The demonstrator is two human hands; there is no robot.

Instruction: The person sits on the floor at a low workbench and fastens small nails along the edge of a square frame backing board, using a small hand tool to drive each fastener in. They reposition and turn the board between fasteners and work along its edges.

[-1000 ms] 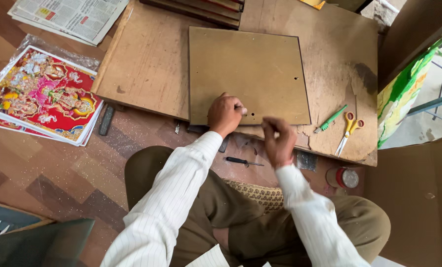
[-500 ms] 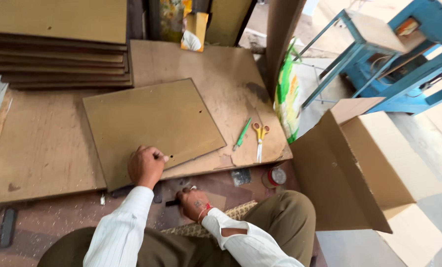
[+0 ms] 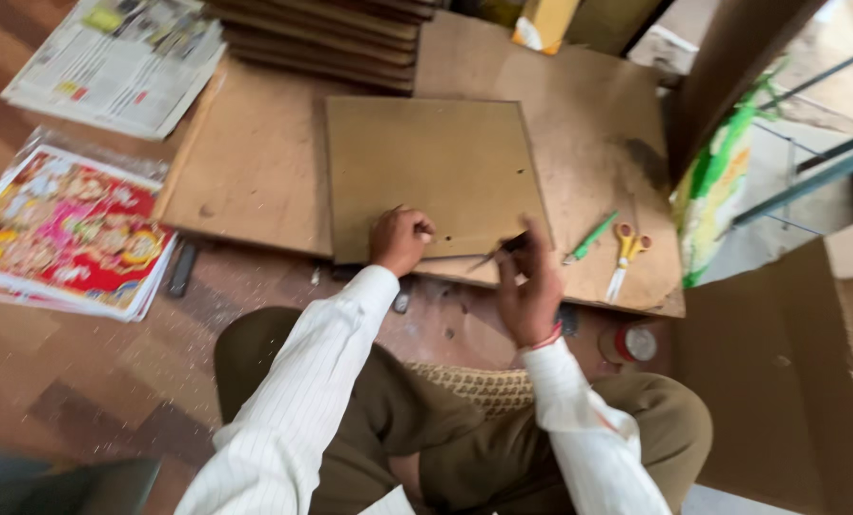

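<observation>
My left hand rests in a loose fist on the near edge of a square brown board that lies on a larger wooden base board. My right hand is raised just off the board's near right corner and grips a small dark slender tool whose tip points at the board edge. I sit cross-legged on the floor, white striped sleeves and brown trousers in view.
A green pen and orange-handled scissors lie on the base board at right. A small red-and-white tin sits on the floor. Colourful prints and newspapers lie at left. Stacked boards stand behind. A cardboard box is at right.
The camera swung back left over the work. My right hand rose from near my lap to the board's near right corner with the dark tool. My left hand stayed on the board edge.
</observation>
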